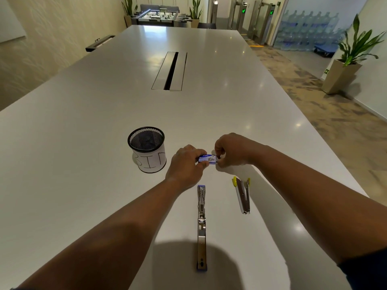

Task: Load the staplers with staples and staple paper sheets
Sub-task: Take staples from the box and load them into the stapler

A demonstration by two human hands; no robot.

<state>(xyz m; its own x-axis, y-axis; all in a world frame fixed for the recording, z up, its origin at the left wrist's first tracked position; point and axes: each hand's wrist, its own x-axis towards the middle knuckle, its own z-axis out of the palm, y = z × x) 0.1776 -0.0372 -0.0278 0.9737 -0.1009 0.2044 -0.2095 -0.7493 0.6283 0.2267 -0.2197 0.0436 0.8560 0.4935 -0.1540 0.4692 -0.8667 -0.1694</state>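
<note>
- Hands meet above the white table (83, 126), just past the two staplers.
- Left hand (185, 166) clamps a small blue staple box (207, 159) between thumb and fingers, holding it level just over the tabletop.
- Right hand (230, 150) pinches the box's right end with its fingertips closed on it; whether the end flap is out cannot be told.
- Blue stapler (201, 227) lies on the table nearer the person, folded fully open into one long line, its blue ends far and near and the metal channel facing up.
- Yellow stapler (243, 195) lies just right of it, partly open in a narrow V, with the yellow tips pointing away from the person and the hinge end nearer.
- Both staplers are apart from each other and from the hands; neither is touched.
- Black mesh cup (146, 149) stands upright left of the left hand, wrapped in white paper lettered "BIN"; something dark and bluish lies inside, too dim to name.
- Long cable slot (170, 71) runs along the table's middle, well beyond the hands.
- No paper sheets can be made out on the near part of the table.
</note>
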